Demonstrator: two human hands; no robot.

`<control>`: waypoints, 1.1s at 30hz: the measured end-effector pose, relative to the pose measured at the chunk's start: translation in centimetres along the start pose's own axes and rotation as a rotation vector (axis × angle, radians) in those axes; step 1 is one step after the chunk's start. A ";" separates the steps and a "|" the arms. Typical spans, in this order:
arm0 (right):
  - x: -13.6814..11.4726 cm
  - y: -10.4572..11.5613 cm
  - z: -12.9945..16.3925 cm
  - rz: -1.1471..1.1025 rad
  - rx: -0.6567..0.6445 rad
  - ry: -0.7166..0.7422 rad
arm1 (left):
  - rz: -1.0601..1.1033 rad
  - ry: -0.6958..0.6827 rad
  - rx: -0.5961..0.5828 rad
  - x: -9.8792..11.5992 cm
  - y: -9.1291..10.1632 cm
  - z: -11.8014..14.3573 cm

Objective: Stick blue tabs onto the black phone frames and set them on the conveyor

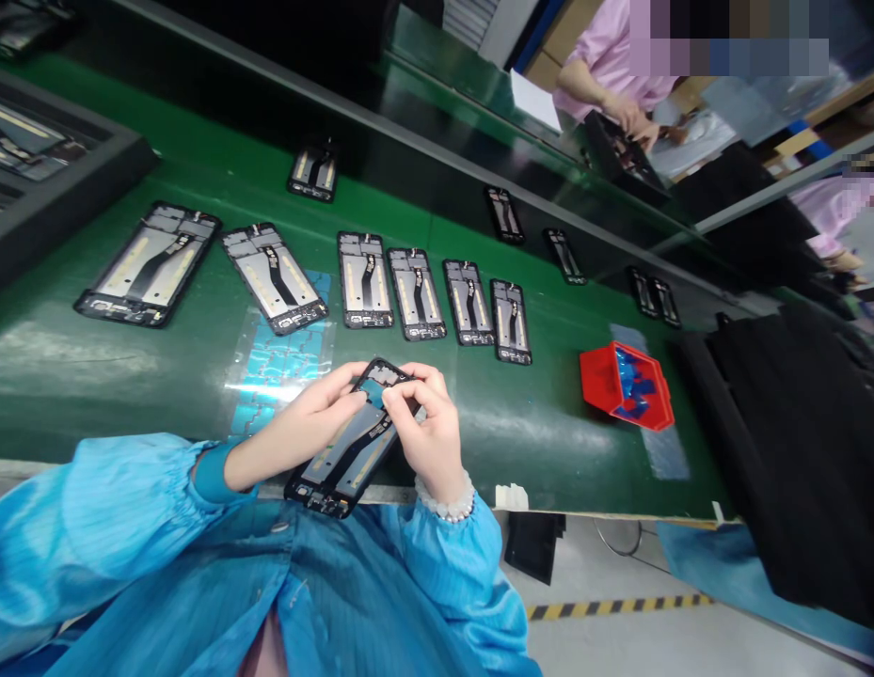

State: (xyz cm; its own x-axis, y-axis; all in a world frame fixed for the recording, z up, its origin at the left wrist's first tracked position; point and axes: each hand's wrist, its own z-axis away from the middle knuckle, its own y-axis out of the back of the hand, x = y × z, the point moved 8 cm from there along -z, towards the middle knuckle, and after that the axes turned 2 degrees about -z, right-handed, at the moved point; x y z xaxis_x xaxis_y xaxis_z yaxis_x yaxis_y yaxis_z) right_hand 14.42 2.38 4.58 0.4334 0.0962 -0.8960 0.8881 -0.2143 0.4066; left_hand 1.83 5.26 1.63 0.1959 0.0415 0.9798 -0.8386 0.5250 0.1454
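I hold one black phone frame [344, 461] over the near edge of the green belt [90, 376], its inner side up. My left hand [316, 414] grips its upper left side. My right hand [426, 428] holds the right side, with fingertips pressed on the top end of the frame. A clear sheet of blue stickers [278, 367] lies on the belt just beyond my left hand. Several more phone frames [415, 293] lie in a row farther up the belt.
A red bin [624, 385] with blue bits stands on the belt to the right. A dark tray [48, 179] sits at the far left. Black mats [796, 451] cover the right end. Another person in pink [606, 85] works across the line.
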 end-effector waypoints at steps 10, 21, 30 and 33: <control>-0.3 0.1 0.2 0.036 -0.019 0.013 | -0.083 -0.031 0.061 0.3 -0.1 0.0; -1.1 0.3 0.4 0.091 -0.009 0.110 | -0.170 -0.077 0.141 0.7 -0.3 0.6; -1.6 0.4 1.3 0.147 0.138 0.129 | -0.145 -0.128 0.221 0.0 -0.5 1.2; -0.1 1.7 1.8 0.041 0.329 -0.033 | -0.221 -0.191 0.268 1.1 -0.4 1.6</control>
State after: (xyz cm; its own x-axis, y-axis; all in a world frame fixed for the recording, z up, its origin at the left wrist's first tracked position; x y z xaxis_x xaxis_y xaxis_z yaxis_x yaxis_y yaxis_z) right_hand 15.62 0.23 5.09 0.4578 0.0509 -0.8876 0.7708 -0.5202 0.3678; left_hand 1.59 3.68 2.86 0.3098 -0.2196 0.9251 -0.8947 0.2617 0.3618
